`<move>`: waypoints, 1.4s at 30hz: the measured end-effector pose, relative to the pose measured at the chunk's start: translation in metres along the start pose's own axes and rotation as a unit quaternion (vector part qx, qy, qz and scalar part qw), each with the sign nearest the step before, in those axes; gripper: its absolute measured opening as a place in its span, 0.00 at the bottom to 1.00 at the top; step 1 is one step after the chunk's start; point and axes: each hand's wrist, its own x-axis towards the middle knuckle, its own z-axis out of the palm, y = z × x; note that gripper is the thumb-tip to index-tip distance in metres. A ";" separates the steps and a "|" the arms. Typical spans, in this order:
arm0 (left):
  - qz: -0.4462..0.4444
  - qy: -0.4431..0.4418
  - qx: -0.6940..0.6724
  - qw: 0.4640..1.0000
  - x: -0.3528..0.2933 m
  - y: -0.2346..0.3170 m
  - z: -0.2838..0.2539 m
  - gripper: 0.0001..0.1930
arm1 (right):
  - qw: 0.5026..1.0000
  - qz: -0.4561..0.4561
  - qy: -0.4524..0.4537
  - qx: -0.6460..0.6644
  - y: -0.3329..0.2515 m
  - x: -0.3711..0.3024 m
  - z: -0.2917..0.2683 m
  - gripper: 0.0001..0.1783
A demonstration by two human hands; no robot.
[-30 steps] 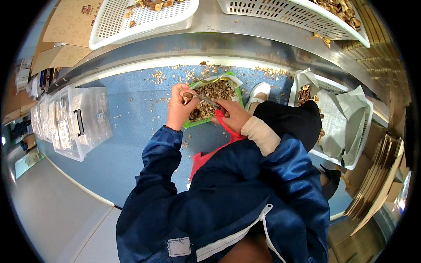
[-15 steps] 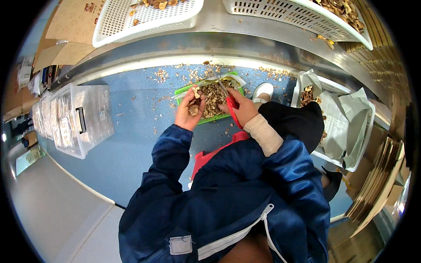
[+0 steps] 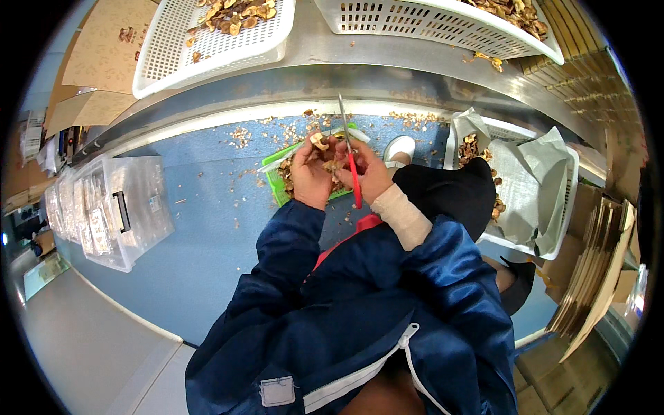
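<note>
Over a green-rimmed basket (image 3: 276,188) of mushroom pieces, my two hands are close together. My left hand (image 3: 312,181) is curled around dried mushrooms (image 3: 319,141), a pale cut one showing at its fingertips. Red-handled scissors (image 3: 355,181) are in my right hand (image 3: 373,177), their blades pointing away from me. A brownish mushroom piece (image 3: 332,167) shows between the hands; which hand bears it I cannot tell. The hands hide much of the basket's contents.
Mushroom bits (image 3: 240,137) litter the blue floor. A white crate (image 3: 568,200) with grey liner and dried mushrooms stands right. White perforated baskets (image 3: 162,69) of mushrooms sit on the steel counter (image 3: 304,59). A clear plastic bin (image 3: 142,207) stands left, flattened cardboard (image 3: 588,266) at right.
My hands have come together over the green basket. The right hand has lifted the scissors out from among the pieces, and the handles have swung nearer to me. The view has shifted slightly.
</note>
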 end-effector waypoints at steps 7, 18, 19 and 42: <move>-0.017 0.006 0.102 0.995 -0.014 0.023 -0.009 0.10 | 0.995 0.055 0.018 0.077 -0.017 0.002 -0.009 0.28; -0.062 0.038 0.225 0.972 -0.043 -0.002 -0.004 0.09 | 0.988 -0.010 0.063 -0.143 -0.002 0.007 -0.002 0.30; -0.053 0.053 0.219 0.973 -0.043 -0.003 -0.008 0.08 | 0.976 -0.011 0.070 -0.208 -0.005 0.006 -0.001 0.30; -0.003 0.041 0.247 0.968 -0.041 0.003 -0.004 0.05 | 0.999 -0.015 0.023 -0.047 -0.015 0.005 0.000 0.28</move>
